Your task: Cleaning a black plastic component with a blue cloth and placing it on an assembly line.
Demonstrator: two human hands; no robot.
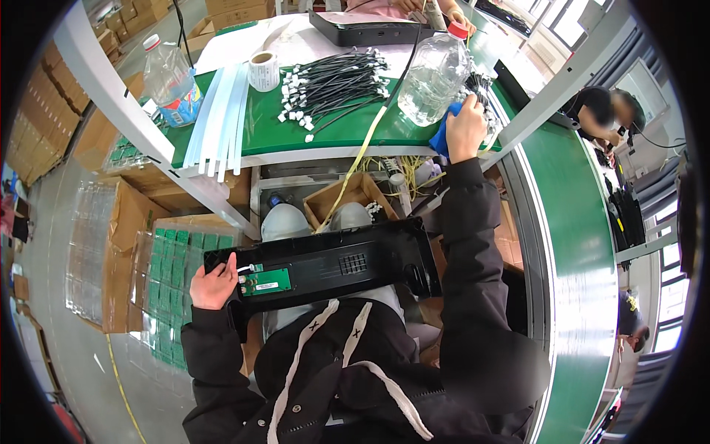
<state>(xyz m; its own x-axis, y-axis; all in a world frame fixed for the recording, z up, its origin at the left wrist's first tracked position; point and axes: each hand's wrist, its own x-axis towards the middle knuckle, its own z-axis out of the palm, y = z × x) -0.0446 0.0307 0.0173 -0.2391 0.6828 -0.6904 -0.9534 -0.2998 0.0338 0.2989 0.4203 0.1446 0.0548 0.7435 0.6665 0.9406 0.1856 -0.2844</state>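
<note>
A long black plastic housing (318, 263) lies across my lap, its hollow inside facing up. Fixed inside its left end is a small green circuit board (266, 282) with a white plug and short wires. My left hand (215, 283) grips the housing by that end, fingers over the rim. On the green shelf at the right, my right hand (467, 129) is closed around a crumpled blue thing (441, 138), which looks like cloth; the palm hides part of it. A clear bottle with a red cap (435, 75) stands just left of that hand.
A pile of black cables with white plugs (336, 85), a label roll (264, 72), pale blue strips (220, 118) and another bottle (171, 85) occupy the shelf. Trays of green boards (177, 274) stand at my left. A co-worker's hands (414, 7) show beyond.
</note>
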